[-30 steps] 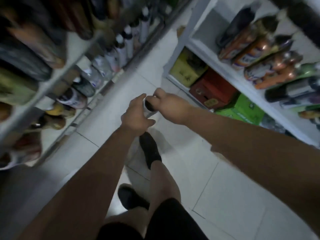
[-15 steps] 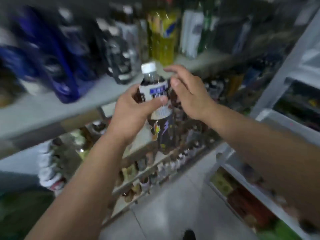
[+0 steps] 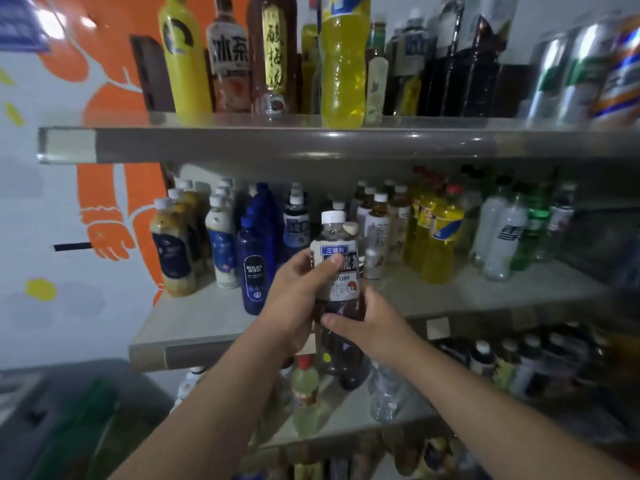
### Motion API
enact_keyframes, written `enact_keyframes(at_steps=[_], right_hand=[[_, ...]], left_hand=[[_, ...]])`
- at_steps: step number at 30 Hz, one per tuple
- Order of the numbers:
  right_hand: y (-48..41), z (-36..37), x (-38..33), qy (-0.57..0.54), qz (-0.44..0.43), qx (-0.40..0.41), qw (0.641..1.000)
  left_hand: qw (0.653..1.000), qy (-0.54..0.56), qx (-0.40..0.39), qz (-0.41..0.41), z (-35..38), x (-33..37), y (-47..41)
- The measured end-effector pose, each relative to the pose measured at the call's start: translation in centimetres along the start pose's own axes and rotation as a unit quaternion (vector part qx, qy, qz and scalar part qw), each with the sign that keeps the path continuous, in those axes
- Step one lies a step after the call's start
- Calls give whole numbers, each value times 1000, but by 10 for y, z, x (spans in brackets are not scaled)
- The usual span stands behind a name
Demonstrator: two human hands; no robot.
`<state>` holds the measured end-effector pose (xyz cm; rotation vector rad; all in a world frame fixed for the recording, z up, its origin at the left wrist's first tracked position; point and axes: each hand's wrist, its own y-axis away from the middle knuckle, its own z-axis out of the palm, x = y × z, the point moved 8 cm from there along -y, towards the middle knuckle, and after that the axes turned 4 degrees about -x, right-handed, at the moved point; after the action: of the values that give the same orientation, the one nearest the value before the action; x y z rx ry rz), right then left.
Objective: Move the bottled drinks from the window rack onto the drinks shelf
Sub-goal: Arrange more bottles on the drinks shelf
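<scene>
I hold a dark tea bottle (image 3: 337,271) with a white cap and a white-and-blue label upright in front of the middle drinks shelf (image 3: 214,327). My left hand (image 3: 298,299) wraps its label from the left, thumb across the front. My right hand (image 3: 367,323) grips the lower body from the right. A second dark bottle sits behind it; its cap peeks out at the right. The bottle's base hangs below the shelf's front edge.
The middle shelf carries a blue soda bottle (image 3: 254,271), milky bottles (image 3: 223,247), yellow bottles (image 3: 440,244) and pale ones (image 3: 502,237). The upper shelf (image 3: 277,143) bears tall yellow and dark bottles. Lower shelves hold more bottles. An orange-and-white wall (image 3: 104,168) is at the left.
My view swung up from the floor and aisle to face the drinks shelf. The bottle came up with my hands, and my right hand closed on its lower body.
</scene>
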<state>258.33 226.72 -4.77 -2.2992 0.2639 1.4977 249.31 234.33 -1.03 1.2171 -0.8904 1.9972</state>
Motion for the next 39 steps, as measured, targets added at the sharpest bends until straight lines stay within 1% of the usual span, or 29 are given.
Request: enact_keyframes(at_steps=[4,8,12,19,23,26,33,36,39], right_hand=[[-12,-18,11,2,-10,-1,1000],[-15,-28,22,2,-29,-23,999],[-14,-35,31,1,-43,-27,999],[-14,-50,40,-6,-51,30,998],[-14,-58,47,-8,-50,41,998],[-15,-56,48,-21,-55,33,998],[-36,-28,43,-20,-64,14,998],[-54,-14,30,-10,-77,67,995],[-70,6,26,13,-66,105,992]], left_hand=[[999,-11,40,22,10,-6,-9],[998,-17,56,21,19,-19,-13],[997,-25,69,23,27,-29,-14],[998,-16,50,29,36,-39,-27],[998,-38,31,26,39,-48,-38],[997,-60,46,28,30,-52,-40],[983,-121,116,80,-8,-34,-30],[974,-154,137,93,-28,-20,-32],[964,-180,168,101,-49,-12,-35]])
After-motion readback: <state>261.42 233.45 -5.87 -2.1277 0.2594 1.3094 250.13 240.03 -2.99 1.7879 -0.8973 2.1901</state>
